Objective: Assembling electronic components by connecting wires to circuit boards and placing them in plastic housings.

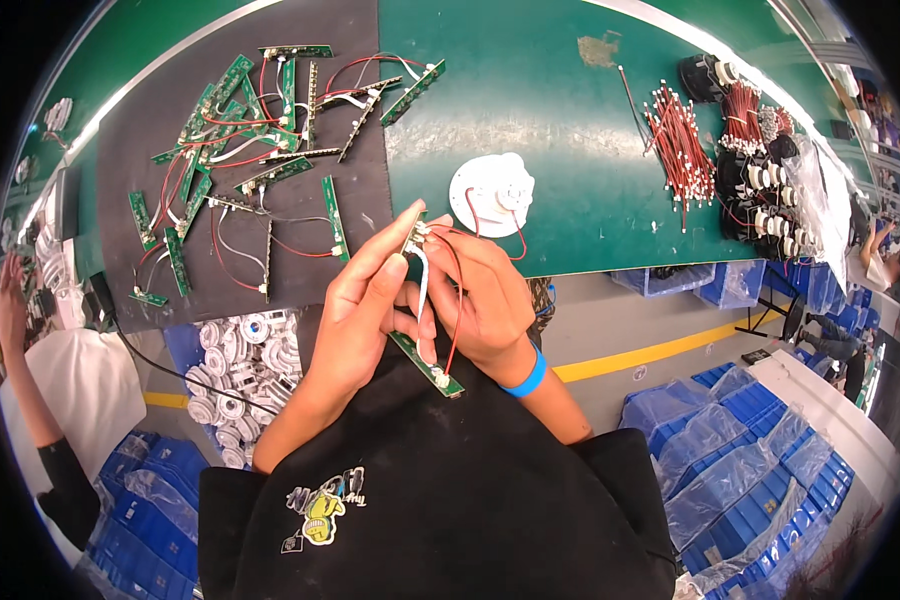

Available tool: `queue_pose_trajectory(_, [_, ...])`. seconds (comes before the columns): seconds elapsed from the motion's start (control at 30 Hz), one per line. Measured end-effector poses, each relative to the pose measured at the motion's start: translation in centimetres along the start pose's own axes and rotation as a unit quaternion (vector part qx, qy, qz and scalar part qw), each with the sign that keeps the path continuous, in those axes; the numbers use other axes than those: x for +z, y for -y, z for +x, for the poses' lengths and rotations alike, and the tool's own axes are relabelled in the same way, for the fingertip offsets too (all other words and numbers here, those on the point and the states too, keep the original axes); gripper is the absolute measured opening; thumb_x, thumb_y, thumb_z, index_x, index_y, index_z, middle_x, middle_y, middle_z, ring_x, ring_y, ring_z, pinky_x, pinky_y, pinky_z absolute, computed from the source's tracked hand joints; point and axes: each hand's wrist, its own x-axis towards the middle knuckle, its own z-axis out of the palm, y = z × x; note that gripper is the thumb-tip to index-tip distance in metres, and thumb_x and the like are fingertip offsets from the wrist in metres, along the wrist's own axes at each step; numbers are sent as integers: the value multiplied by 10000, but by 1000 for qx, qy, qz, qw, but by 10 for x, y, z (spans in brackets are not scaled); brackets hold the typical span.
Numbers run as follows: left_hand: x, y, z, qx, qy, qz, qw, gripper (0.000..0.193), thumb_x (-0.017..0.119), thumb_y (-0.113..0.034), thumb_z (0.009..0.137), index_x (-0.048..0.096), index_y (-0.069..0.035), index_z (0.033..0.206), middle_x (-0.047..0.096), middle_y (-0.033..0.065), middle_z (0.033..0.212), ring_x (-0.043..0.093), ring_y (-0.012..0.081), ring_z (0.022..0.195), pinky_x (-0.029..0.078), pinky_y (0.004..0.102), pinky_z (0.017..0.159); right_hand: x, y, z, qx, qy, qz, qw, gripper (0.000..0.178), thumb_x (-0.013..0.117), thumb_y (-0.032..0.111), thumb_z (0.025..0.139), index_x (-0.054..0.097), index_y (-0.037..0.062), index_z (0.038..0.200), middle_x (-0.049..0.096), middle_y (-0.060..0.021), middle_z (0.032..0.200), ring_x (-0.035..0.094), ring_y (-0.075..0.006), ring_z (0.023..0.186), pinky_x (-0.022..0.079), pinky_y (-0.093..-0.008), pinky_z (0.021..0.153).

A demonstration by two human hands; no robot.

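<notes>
Close to my body, just off the table's front edge, both hands are raised together. My left hand point(352, 325) pinches a narrow green circuit board point(413, 238), its thumb and fingers closed along the strip. My right hand point(485, 300) meets it from the other side, fingers closed at the board's connector end on a red-and-dark wire point(457, 262). White and red wires run down from there to a second green circuit board point(425, 363), which hangs tilted below my hands. Fingers partly hide the connector. Just beyond my right hand lies a round white plastic part point(492, 195) with a red wire.
Several wired green boards point(288, 95) lie scattered on a dark mat point(365, 180) at left. Bundled red wires point(682, 145) and black-and-white round parts point(770, 200) sit at right. White parts point(240, 370) fill a bin below left; blue crates point(740, 450) stand lower right. Another person's arm point(25, 365) shows far left.
</notes>
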Motion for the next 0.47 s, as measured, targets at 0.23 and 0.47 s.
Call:
queue_pose_trajectory(0.23, [14,-1,4,32,-26,78,996,435,384,-234,1011,371,-46,1402,542,114,1261,594,116,674,513,227,547,-17,4,4,-21,47,-49,997,217,693,2,697,649,-68,897,642,-155,898,645,-281,810,542,-355,681])
queue_pose_trajectory(0.47, [7,-28,30,60,88,51,993,441,460,-248,980,390,-42,1364,584,137,1149,643,178,909,566,250,607,-19,-1,2,-15,-63,5,998,266,666,83,752,644,-44,984,582,-238,1166,628,-368,998,538,-398,856])
